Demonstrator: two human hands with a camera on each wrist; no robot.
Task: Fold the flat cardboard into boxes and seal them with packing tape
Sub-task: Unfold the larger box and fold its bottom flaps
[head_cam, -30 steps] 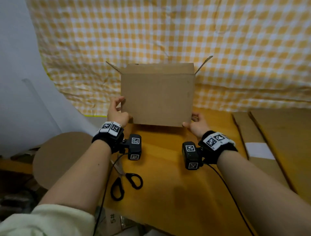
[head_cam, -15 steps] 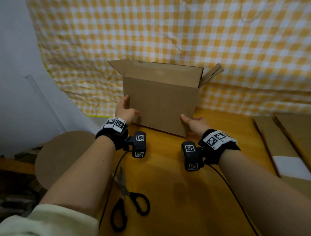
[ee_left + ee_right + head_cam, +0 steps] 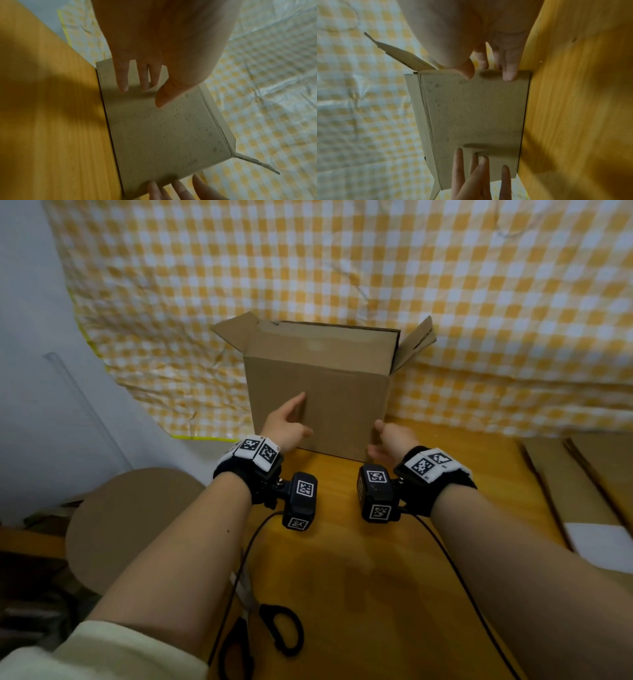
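Box [image 3: 318, 398] upright at table [image 3: 359, 577] far edge, flaps open.

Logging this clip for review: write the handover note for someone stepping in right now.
Left hand: open, fingers straight at the near face of the brown cardboard box.
Right hand: open, at the box's near right edge.
The box stands upright on the orange wooden table, top flaps open.
Black-handled scissors lie near the left forearm; flat cardboard sheets wait at right.
Left: close and tape the top. No tape roll visible.

Box [image 3: 318, 392] at table [image 3: 359, 577] rear, scissors [image 3: 270, 631] in front (near edge), flat cardboard [image 3: 582, 484] to right.
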